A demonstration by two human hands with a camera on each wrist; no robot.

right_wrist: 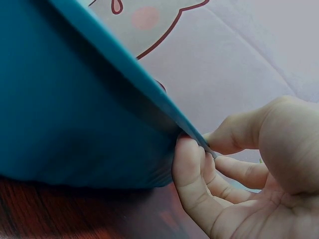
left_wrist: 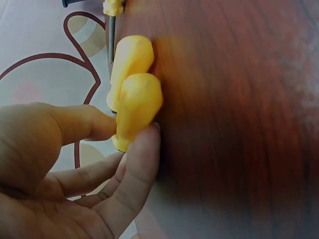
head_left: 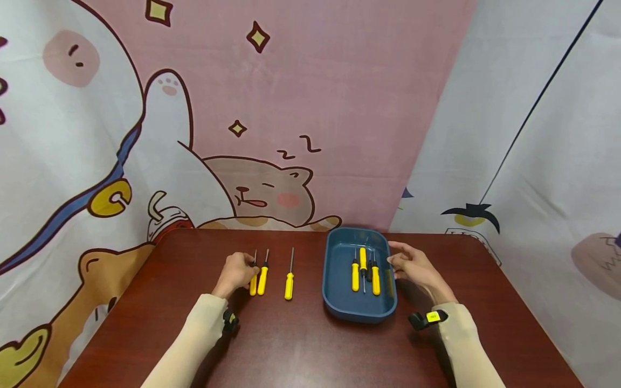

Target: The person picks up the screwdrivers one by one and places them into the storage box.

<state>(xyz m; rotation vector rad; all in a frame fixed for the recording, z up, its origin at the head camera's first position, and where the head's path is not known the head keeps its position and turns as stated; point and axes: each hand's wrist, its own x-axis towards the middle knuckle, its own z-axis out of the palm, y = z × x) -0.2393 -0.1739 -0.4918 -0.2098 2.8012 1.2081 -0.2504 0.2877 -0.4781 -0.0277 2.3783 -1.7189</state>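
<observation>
- Screwdrivers with yellow handles are the things in hand: three lie in a row on the brown table (head_left: pixel 301 345), left of a tray, and three more lie inside the tray.
- Largest is the table, dark reddish wood, with a cartoon-printed cloth backdrop (head_left: pixel 271 108) hanging behind it.
- Next comes the blue tray (head_left: pixel 339 304), a deep oblong dish standing right of the table's middle; the three tray screwdrivers (head_left: pixel 365 272) lie close together on its floor, shafts pointing away from the person.
- The right hand (head_left: pixel 412 265) grips the tray's right rim; the right wrist view shows thumb and forefinger pinching the edge (right_wrist: pixel 192 137).
- The left hand (head_left: pixel 237 271) rests at the leftmost screwdriver (head_left: pixel 253 280), thumb and forefinger closed on its yellow handle, as the left wrist view shows (left_wrist: pixel 137 107).
- Just beside it, nearly touching, lies the second screwdriver (head_left: pixel 262 277).
- The third screwdriver (head_left: pixel 289 281) lies apart from both, between the pair and the tray, untouched.
</observation>
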